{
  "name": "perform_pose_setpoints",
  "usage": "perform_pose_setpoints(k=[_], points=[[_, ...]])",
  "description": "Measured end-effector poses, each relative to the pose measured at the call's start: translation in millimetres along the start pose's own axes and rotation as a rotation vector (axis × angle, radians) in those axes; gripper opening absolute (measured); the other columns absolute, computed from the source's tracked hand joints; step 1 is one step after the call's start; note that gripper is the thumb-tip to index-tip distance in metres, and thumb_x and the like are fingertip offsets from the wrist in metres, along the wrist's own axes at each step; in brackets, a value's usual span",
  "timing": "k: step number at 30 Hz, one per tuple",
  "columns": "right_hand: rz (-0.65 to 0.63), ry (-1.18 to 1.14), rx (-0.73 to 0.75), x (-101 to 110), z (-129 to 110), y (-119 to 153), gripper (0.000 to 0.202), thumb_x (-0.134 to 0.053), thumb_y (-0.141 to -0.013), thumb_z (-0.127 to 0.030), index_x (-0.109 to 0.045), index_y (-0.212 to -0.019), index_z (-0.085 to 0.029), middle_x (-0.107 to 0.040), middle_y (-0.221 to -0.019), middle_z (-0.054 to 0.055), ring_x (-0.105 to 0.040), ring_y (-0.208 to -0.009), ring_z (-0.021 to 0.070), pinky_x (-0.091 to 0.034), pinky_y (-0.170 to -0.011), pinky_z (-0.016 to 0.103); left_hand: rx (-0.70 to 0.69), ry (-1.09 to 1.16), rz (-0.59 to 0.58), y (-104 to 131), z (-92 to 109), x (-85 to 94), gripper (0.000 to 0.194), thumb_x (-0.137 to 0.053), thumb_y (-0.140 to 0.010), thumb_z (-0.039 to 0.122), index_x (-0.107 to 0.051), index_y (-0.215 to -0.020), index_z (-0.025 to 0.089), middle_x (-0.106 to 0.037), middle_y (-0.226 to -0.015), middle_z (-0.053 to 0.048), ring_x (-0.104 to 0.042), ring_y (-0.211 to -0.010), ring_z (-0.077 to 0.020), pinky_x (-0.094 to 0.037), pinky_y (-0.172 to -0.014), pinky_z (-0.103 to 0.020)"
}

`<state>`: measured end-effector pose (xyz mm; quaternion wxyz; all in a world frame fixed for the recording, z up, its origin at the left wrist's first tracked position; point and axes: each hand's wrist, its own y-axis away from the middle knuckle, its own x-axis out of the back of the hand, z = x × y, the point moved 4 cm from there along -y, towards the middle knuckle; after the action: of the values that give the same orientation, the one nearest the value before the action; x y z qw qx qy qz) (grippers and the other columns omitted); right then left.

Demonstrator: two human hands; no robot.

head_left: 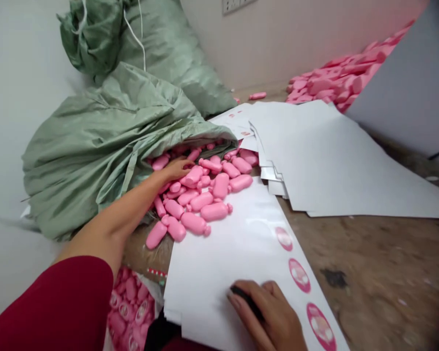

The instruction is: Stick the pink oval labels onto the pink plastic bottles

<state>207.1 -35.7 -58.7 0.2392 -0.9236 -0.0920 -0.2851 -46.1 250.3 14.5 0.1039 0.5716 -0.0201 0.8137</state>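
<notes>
A: In the head view, where is the left hand [177,169] placed?

B: It is stretched out to the mouth of a green sack [106,141], among pink bottle-shaped pieces [202,201]. Whether one is grasped cannot be told, as the fingertips are partly hidden.

A: And how are those pieces spread?

B: They are heaped out of the sack's mouth and onto the far end of a white sheet [219,263], with some spilled past its left edge.

A: What is held by the right hand [269,314]?

B: A small black object [247,300] is gripped between thumb and fingers at the near part of the sheet; it is partly covered, so its kind cannot be made out.

A: What is printed there?

B: Pink ovals [299,275] are lined along the sheet's right edge.

A: And around it?

B: White paper [351,165] is stacked to the right, with a pink pile [325,85] seen beyond. A second green sack [168,53] is set behind the first.
</notes>
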Motion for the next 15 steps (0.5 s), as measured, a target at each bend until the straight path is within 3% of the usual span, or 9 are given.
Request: perform_pose_setpoints(k=[4, 8, 11, 13, 15], points=[[0.014, 0.074, 0.069, -4, 0, -2, 0.013, -0.057, -0.098, -0.032, -0.067, -0.098, -0.023, -0.073, -0.075, 0.0, -0.055, -0.06, 0.0166, -0.042, -0.056, 0.027, -0.063, -0.11, 0.158, 63, 4, 12.4, 0.032, -0.056, -0.091, 0.018, -0.066, -0.122, 0.02, -0.059, -0.139, -0.01, -0.053, -0.13, -0.0232, -0.04, -0.112, -0.041], [-0.002, 0.123, 0.036, -6, -4, -5, 0.019, -0.055, -0.099, -0.035, -0.068, -0.092, -0.023, -0.074, -0.076, 0.0, -0.052, -0.059, 0.0168, -0.04, -0.062, 0.029, -0.043, -0.187, 0.333, 170, 14, 8.2, 0.035, -0.044, -0.095, 0.028, -0.065, -0.121, 0.016, -0.066, -0.123, -0.014, -0.057, -0.119, -0.0285, -0.042, -0.106, -0.046], [-0.016, 0.117, -0.041, -6, -12, -9, 0.027, -0.053, -0.1, -0.039, -0.069, -0.086, -0.022, -0.072, -0.071, 0.001, -0.055, -0.061, 0.0171, -0.038, -0.065, 0.029, -0.017, -0.249, 0.294, 235, 13, -20.1, 0.042, -0.049, -0.093, 0.043, -0.065, -0.119, 0.014, -0.069, -0.117, -0.016, -0.061, -0.112, -0.0334, -0.045, -0.1, -0.049], [-0.064, 0.124, -0.105, -6, -17, -12, 0.029, -0.053, -0.1, -0.041, -0.069, -0.085, -0.021, -0.072, -0.072, 0.001, -0.055, -0.062, 0.0171, -0.038, -0.066, 0.03, 0.05, -0.318, 0.211, 253, 5, -40.4, 0.051, -0.045, -0.095, 0.043, -0.057, -0.133, 0.012, -0.066, -0.126, -0.019, -0.061, -0.114, -0.0357, -0.047, -0.097, -0.05], [-0.129, 0.097, -0.154, -4, -20, -15, 0.028, -0.052, -0.1, -0.04, -0.069, -0.087, -0.022, -0.073, -0.074, 0.001, -0.055, -0.064, 0.0166, -0.039, -0.069, 0.03, 0.139, -0.372, 0.156, 255, -2, -52.6, 0.053, -0.036, -0.098, 0.038, -0.05, -0.141, 0.011, -0.065, -0.128, -0.02, -0.063, -0.112, -0.0379, -0.05, -0.091, -0.052]])
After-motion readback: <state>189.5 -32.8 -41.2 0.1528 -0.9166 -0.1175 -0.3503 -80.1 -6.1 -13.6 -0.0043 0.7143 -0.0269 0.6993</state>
